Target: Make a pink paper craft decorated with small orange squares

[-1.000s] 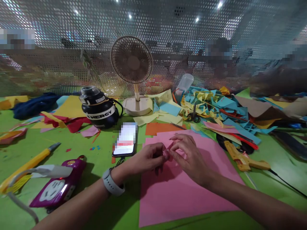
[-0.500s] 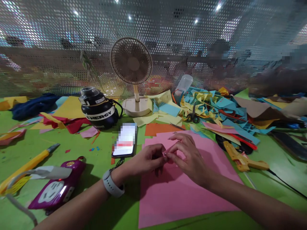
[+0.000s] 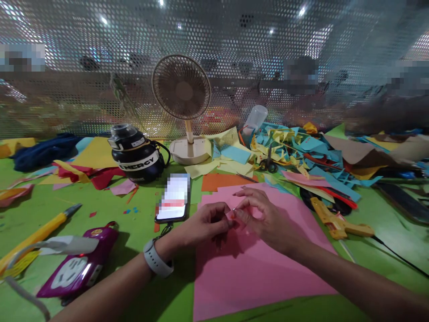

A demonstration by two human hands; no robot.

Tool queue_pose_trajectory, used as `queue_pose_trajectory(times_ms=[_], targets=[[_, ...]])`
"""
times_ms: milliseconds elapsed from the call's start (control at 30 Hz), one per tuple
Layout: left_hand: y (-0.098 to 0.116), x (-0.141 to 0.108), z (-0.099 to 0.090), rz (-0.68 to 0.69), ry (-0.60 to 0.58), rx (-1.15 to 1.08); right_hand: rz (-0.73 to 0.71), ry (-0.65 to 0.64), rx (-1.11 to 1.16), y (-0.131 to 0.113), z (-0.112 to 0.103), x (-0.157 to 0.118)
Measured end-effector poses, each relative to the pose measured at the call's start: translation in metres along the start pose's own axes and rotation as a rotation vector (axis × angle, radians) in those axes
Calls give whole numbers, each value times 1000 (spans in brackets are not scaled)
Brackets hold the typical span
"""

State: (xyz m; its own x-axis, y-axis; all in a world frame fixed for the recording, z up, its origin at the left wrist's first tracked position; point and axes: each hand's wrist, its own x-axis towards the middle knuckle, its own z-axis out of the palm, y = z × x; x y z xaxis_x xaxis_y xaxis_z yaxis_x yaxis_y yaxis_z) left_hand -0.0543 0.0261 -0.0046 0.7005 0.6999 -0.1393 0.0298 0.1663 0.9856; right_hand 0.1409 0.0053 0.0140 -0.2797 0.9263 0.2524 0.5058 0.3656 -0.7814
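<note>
My left hand (image 3: 212, 222), with a pale watch (image 3: 157, 259) on its wrist, pinches a small piece of pink paper (image 3: 240, 226). My right hand (image 3: 268, 221) meets it from the other side, thumb and forefinger closed at the same piece, its other fingers curved above. A tiny orange spot shows at the fingertips; what it is I cannot make out. Fingers partly hide the piece. Beneath both hands lie large pink paper sheets (image 3: 261, 273), flat on the green table.
Left of the sheets are a lit phone (image 3: 172, 197), a purple power strip (image 3: 78, 264) and a yellow cutter (image 3: 40, 235). A black bottle (image 3: 136, 156) and a fan (image 3: 182, 89) stand behind. To the right lie a yellow glue gun (image 3: 331, 219), scissors (image 3: 268, 163) and heaped paper scraps (image 3: 311, 145).
My right thumb and forefinger have shifted slightly on the small pink paper, and an orange spot now shows at the fingertips. My left hand stays almost where it was.
</note>
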Motion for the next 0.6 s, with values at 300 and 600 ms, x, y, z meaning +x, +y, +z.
queue_pose_trajectory(times_ms=[300, 600], targets=[[-1, -1, -1, -10, -15, -49, 2, 1, 15, 0, -2, -1], [-1, -2, 0, -21, -52, 72, -121, -10, -46, 6, 6, -7]])
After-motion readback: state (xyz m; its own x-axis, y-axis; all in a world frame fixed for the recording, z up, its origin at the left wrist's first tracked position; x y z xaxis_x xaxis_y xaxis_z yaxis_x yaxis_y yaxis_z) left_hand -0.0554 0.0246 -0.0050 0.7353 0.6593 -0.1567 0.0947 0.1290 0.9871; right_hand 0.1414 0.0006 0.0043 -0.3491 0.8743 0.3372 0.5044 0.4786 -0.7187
